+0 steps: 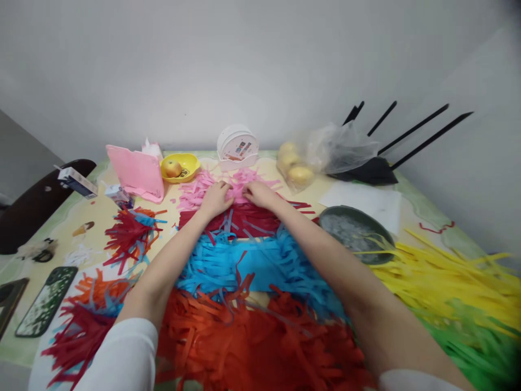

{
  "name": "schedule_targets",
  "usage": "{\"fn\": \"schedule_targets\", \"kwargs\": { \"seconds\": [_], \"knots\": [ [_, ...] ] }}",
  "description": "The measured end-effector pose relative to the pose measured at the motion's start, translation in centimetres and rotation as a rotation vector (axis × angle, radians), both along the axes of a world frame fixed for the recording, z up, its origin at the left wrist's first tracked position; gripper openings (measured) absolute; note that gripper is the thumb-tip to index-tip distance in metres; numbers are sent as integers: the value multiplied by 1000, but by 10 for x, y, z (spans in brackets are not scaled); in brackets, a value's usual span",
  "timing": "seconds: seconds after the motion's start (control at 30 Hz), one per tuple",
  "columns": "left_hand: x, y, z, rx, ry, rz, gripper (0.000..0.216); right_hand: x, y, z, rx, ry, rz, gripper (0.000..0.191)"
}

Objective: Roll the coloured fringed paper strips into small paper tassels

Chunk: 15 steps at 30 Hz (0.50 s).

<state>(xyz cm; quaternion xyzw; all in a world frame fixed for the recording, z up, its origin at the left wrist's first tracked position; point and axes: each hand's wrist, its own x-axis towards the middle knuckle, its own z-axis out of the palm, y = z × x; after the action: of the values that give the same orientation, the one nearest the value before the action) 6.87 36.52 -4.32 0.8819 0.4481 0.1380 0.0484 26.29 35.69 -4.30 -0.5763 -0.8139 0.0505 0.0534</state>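
Observation:
Both my arms reach forward over layers of fringed, tissue-like paper. My left hand [216, 200] has its fingers curled down on the pink fringed paper [235, 190]. A short way to its right, my right hand [259, 194] pinches the same pink layer. Nearer to me lie a dark red fringed strip [248, 221], a blue fringed sheet [256, 260] and a large orange-red fringed heap [260, 342]. Some fingertips are hidden in the pink strands.
Left are fringed bunches [132, 233], a phone [46, 301], a pink stand [136, 171] and a yellow dish [189, 165] with an apple. Behind stands a white round holder [238, 145]. Right are bagged yellow fruit [299, 174], a dark bowl [356, 233], yellow strips [451, 277] and green strips [468, 342].

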Motion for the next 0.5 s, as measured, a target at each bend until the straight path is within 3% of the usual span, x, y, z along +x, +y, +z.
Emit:
{"fn": "schedule_targets", "kwargs": {
  "seconds": [0.1, 0.27, 0.4, 0.5],
  "knots": [
    [13, -6, -2, 42, 5, 19, 30, -5, -5, 4, 57, 39, 1, 19],
    [30, -1, -4, 42, -17, 162, 24, -14, -33, 6, 167, 77, -12, 28],
    [34, 7, 3, 20, -98, 243, 18, -27, -55, -4, 137, 78, 81, 26],
    [34, 10, 12, 26, -186, 313, 16, -41, -52, -15, 88, 83, 83, 32]
  ]
}}
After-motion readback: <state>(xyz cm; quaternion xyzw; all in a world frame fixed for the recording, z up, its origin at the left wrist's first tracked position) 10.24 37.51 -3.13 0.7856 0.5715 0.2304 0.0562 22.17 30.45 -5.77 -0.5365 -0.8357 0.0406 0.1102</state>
